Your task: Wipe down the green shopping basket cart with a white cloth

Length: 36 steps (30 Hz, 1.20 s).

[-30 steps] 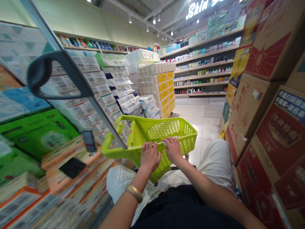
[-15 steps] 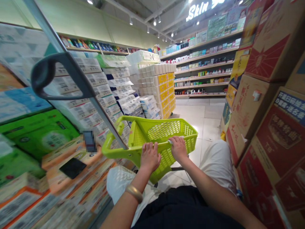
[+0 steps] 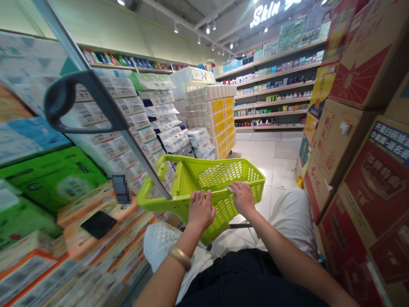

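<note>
A lime-green shopping basket cart (image 3: 182, 181) with perforated walls stands in front of my knees. My left hand (image 3: 202, 209) is closed over its near rim, fingers curled to the inner side. Farther right along the same rim, my right hand (image 3: 244, 200) presses a thin white wipe (image 3: 235, 188) against the plastic; most of the wipe is hidden under the fingers. A metal pole (image 3: 140, 155) with a dark grey looped handle (image 3: 107, 102) rises from the cart's left end. No goods show in the visible part of the basket.
Stacked tissue packs (image 3: 162, 113) line the left side. Orange boxes (image 3: 81, 247) there bear a black flat item (image 3: 98, 224) and a pixelated phone-like object (image 3: 121, 189). Cartons (image 3: 338, 140) rise close on my right. Shelves (image 3: 275, 102) stand beyond the tiled floor (image 3: 255, 149).
My right hand has slid slightly to the right along the rim with the white wipe. My left hand and the cart stay in place.
</note>
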Each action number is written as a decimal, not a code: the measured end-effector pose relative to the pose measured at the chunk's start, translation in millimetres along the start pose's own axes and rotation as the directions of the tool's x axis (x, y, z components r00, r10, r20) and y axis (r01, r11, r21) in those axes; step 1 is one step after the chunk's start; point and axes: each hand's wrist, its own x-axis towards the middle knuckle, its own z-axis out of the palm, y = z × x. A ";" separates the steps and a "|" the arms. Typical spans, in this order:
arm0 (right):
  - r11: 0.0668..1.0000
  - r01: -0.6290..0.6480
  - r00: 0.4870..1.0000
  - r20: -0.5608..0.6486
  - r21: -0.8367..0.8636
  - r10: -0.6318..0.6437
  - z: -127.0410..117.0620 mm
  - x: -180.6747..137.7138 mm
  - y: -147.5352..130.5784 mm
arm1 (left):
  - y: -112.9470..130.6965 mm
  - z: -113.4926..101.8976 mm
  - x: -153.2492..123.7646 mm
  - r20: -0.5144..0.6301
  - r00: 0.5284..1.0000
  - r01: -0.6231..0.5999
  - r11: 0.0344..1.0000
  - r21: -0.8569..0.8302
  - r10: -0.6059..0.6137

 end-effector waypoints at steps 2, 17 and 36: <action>0.998 -0.055 0.998 -0.017 -0.014 0.055 0.3 1.4 0.8 | 0.4 -0.2 0.0 0.001 1.000 0.001 1.000 -0.001 -0.001; 0.999 0.037 0.997 0.068 0.010 -0.037 1.6 0.2 -16.4 | -0.8 0.0 -1.6 -0.005 1.000 -0.016 1.000 0.018 0.016; 0.999 0.052 0.997 0.054 0.004 -0.052 3.0 -2.9 -19.3 | -1.1 2.7 -2.3 -0.003 1.000 -0.012 1.000 0.000 0.012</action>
